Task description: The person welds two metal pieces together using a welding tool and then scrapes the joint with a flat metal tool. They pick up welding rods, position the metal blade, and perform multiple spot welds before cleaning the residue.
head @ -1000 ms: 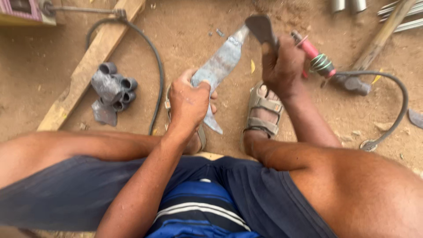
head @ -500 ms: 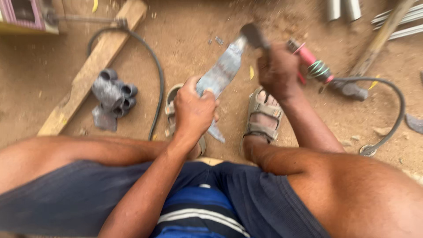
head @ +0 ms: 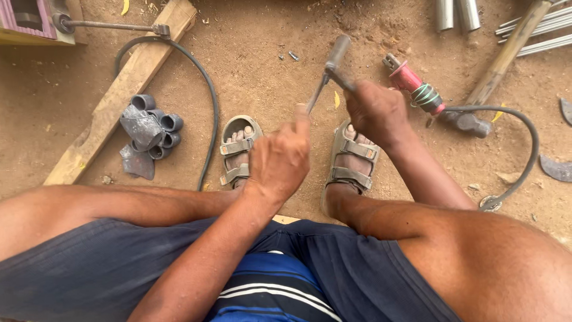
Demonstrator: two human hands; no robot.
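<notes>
I sit above a dirt floor with both sandalled feet below me. My left hand (head: 281, 158) grips a flat grey metal blade (head: 316, 95), now turned edge-on so it shows as a thin strip rising from my fist. My right hand (head: 375, 110) is closed on the handle of a small hammer (head: 337, 55), whose head sits just above the blade's upper end. The two hands are close together between my feet.
A wooden plank (head: 119, 95) lies at the left beside a pile of short grey pipe pieces (head: 149, 128) and a black hose (head: 205, 107). A red-handled tool (head: 414, 83), another hammer (head: 506, 53), metal rods (head: 536, 27) and curved metal scraps (head: 557, 169) lie at the right.
The blade has turned from broad-side up to edge-on in my left hand. My right hand with the hammer has come down closer to the blade.
</notes>
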